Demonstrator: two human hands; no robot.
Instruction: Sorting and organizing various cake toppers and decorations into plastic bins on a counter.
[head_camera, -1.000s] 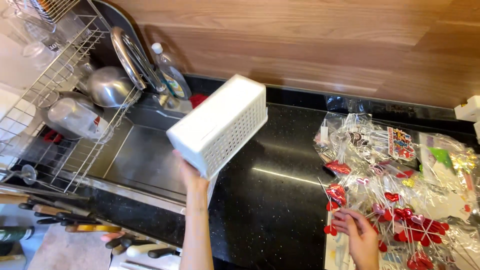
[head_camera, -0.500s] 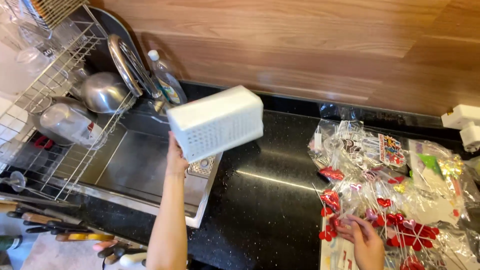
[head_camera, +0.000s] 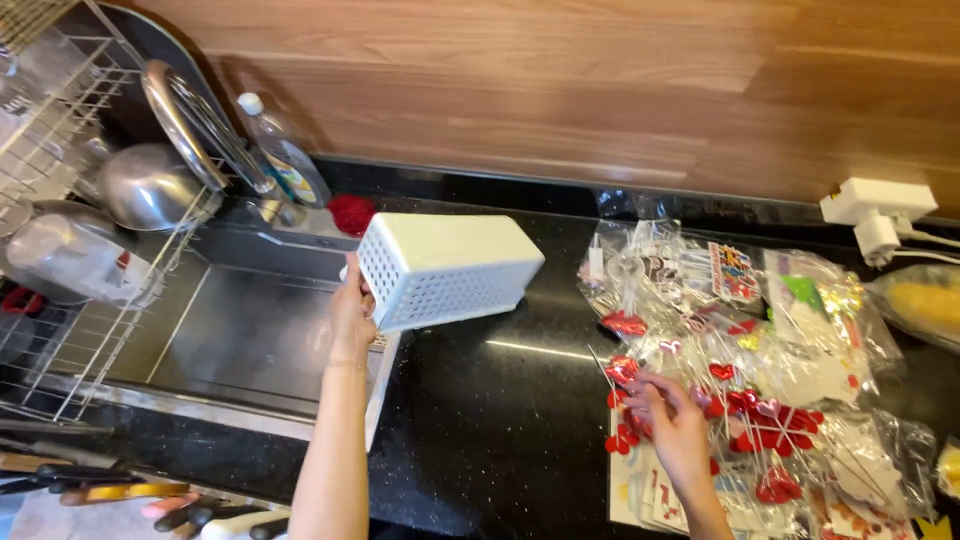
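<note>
A black tabletop (head_camera: 480, 430) runs under a wooden wall, with a steel sink (head_camera: 230, 340) set into it at the left and a wire rack (head_camera: 60, 200) beyond that holding a steel bowl (head_camera: 145, 185) and a clear jug (head_camera: 70, 260). The tap (head_camera: 190, 125) arches over the sink, a bottle (head_camera: 285, 155) stands behind it and a red scrubber (head_camera: 350, 213) lies just beside the bottle. The left hand (head_camera: 352, 310) holds a white perforated basket (head_camera: 445, 268) in the air over the sink's right edge, lying on its side and tilted, fingers clenched on its short end near the rim. The basket looks like thin, stiff plastic, light and empty, easy to carry one-handed; its holed walls give grip, and the rim or a short end seems the natural hold, though wet plastic could slip. On the right, a heap of clear bags (head_camera: 740, 330) of party picks covers the tabletop, with red heart picks (head_camera: 750, 420) spread at the front on thin sticks that look easily bent. The right hand (head_camera: 675, 425) rests on these, fingers curled loosely over the sticks; whether it grips any I cannot tell. A white plug (head_camera: 875, 215) sits at the far right against the wall. The tap and rack crowd the left side, the bags the right; bare tabletop lies between.
</note>
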